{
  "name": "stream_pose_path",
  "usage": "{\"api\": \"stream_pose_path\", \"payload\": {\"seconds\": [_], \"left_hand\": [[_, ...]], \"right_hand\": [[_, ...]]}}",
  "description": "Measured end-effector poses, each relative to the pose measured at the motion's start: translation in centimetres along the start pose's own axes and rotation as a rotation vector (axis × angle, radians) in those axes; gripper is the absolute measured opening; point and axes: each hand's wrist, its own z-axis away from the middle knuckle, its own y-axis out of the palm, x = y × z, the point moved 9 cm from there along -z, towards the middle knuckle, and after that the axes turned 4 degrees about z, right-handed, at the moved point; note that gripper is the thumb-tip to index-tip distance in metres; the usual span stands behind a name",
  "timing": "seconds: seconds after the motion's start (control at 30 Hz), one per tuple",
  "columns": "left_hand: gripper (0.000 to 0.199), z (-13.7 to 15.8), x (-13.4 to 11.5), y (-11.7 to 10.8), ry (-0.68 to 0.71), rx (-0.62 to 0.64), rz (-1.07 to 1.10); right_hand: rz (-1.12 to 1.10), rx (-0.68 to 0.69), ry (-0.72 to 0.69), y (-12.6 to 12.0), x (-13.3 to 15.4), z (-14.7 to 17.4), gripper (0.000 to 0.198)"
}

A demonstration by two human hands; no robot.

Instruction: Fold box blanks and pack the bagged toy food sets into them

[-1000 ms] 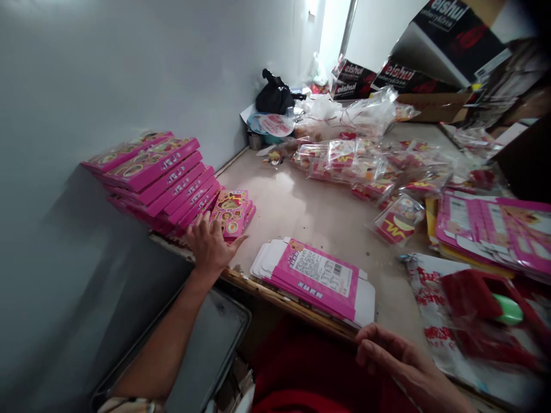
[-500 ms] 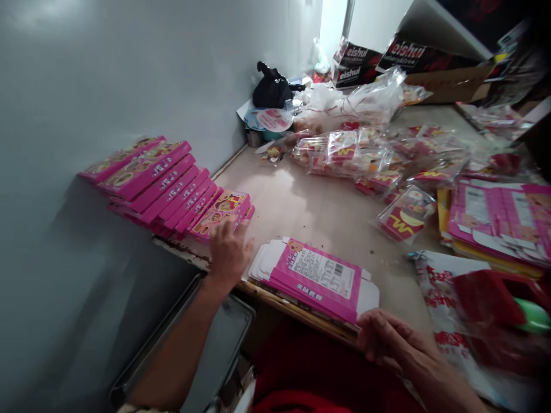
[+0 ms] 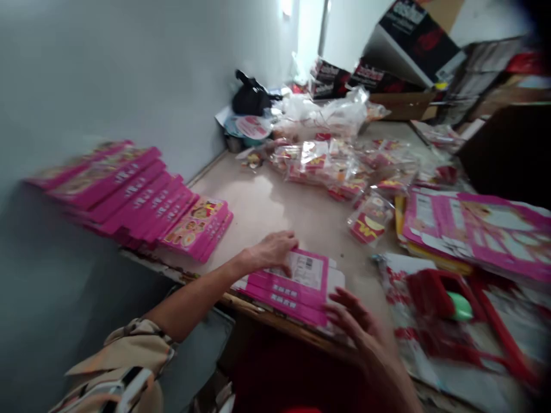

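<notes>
A pile of flat pink cartons (image 3: 297, 293) is lying at the near edge of the tabletop (image 3: 258, 201), between the leaning stack of pink boxes (image 3: 124, 195) on the left and the red piece (image 3: 422, 292) on the right. The left hand (image 3: 274, 251) is arching over the top carton (image 3: 310, 272) from the left, its fingers standing wide of the thumb; blur is hiding whether it is gripping. The right hand (image 3: 359, 324) is sitting at the near right corner, fingers parted and loosely curled, apparently holding nothing. Handling the top carton well is probably asking for light pressure at its far edge, so that the thin card is not creasing and only 1 carton is lifting; the right fingers are best steadying the corner without bending the white flap. The top carton is facing label up, its barcode sitting toward the far right and white lettering running along the near side. Its long axis is running left to right, roughly following the near tabletop edge, with the right end angling slightly nearer
</notes>
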Motion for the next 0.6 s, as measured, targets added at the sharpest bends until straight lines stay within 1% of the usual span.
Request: {"api": "stream_pose_path", "payload": {"seconds": [0.03,0.07,0.1,0.17,0.23,0.27,0.33,0.43,0.53,0.6], "left_hand": [[0.048,0.2,-0.7,-1.1,0.012,0.003,0.007],[0.040,0.4,-1.8,-2.0,0.047,0.029,0.026],[0.032,0.7,-3.1,-2.7,0.104,0.072,0.061],[0.026,1.5,-5.8,-3.8,0.253,0.182,0.183],[0.027,2.6,-7.7,-4.4,0.362,0.263,0.319],[0.026,3.0,-8.1,-4.6,0.374,0.254,0.357],[0.018,3.8,-8.2,-4.7,0.369,0.174,0.342],[0.007,5.4,-8.2,-4.2,0.375,0.023,0.170],[0.007,6.7,-8.1,-3.3,0.334,-0.061,0.044],[0.013,7.1,-7.9,-2.9,0.274,-0.084,-0.007]], "right_hand": [[0.017,-0.092,-0.052,-0.9,0.7,-0.5,0.074],[0.032,-0.155,-0.105,-1.4,1.3,-0.9,0.078],[0.040,-0.185,-0.155,-1.5,1.9,-1.2,0.079],[0.029,-0.185,-0.250,-0.7,2.7,-1.3,0.082],[0.002,-0.191,-0.331,0.4,2.8,-0.9,0.084],[-0.012,-0.218,-0.368,0.8,2.7,-0.7,0.086],[-0.036,-0.295,-0.443,1.3,2.1,-0.2,0.090],[-0.052,-0.392,-0.548,1.5,1.4,0.5,0.092],[-0.058,-0.443,-0.619,1.0,0.8,1.5,0.077],[-0.011,-0.435,-0.633,0.8,0.6,2.3,0.070]]}}
